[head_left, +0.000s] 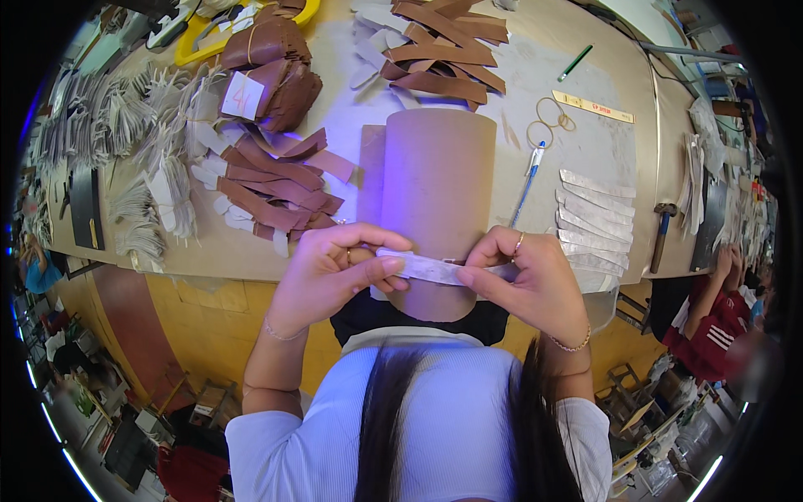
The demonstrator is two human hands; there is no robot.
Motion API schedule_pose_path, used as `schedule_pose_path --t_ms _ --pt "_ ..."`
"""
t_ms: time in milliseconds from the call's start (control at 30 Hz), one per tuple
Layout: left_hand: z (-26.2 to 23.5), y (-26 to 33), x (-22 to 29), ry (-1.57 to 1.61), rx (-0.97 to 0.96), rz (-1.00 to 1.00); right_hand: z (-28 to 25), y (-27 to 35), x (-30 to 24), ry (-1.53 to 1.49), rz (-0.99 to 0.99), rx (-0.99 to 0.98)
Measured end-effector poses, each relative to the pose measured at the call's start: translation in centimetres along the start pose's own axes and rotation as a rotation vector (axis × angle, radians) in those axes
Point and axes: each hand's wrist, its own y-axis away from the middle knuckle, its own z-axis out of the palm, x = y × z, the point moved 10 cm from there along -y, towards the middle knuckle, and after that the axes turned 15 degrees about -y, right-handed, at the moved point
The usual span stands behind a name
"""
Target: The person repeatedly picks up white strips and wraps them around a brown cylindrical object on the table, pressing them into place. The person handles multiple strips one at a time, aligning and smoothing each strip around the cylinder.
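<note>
Matt brown cardboard board [435, 180], pale silvery-grey strip [435, 268], smooth brown leather-like pieces [272, 188], worn wooden desk [544, 75].

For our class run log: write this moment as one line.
left hand: grips silver strip | right hand: grips other end | under: brown board | right: strip stack

A long wooden workbench [209, 251] with a yellow front stands in a cluttered workshop.

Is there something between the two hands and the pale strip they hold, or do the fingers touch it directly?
Nothing visible stands between them. The left hand and the right hand both pinch the pale strip directly, one at each end, above the brown cardboard tube. The strip's middle stretch is bare.
</note>
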Motion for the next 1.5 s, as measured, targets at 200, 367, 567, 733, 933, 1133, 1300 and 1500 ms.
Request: schedule_pose_path --t_ms 200,367,567,733,933,1133,1300,1500 --pt "-0.2 -0.3 0.3 -0.033 0.038 0.11 0.2 -0.1 -0.7 0.076 -0.029 0.0" --pt "-0.3 -0.5 -0.2 -0.008 0.032 0.092 -0.3 -0.2 0.5 0.139 0.034 0.011" --pt "-0.4 -0.5 -0.4 0.034 0.034 0.137 -0.8 0.0 1.3 0.16 -0.026 0.055" --pt "-2.3 0.3 -1.3 0.118 0.049 0.214 -1.9 0.9 2.1 0.003 0.035 -0.024" --pt "-3.1 0.5 -2.7 0.088 0.036 0.182 -2.9 1.6 3.6 -0.07 0.027 0.04" --pt "-2.8 -0.2 -3.1 0.03 0.049 0.181 -3.1 1.3 4.6 -0.089 -0.022 0.051" --pt "-2.6 -0.5 -3.5 0.046 0.056 0.147 -2.6 0.6 5.6 -0.133 -0.017 0.017" --pt "-2.0 -0.8 -3.5 0.108 0.063 0.15 -2.9 0.3 6.8 -0.17 -0.077 0.095"
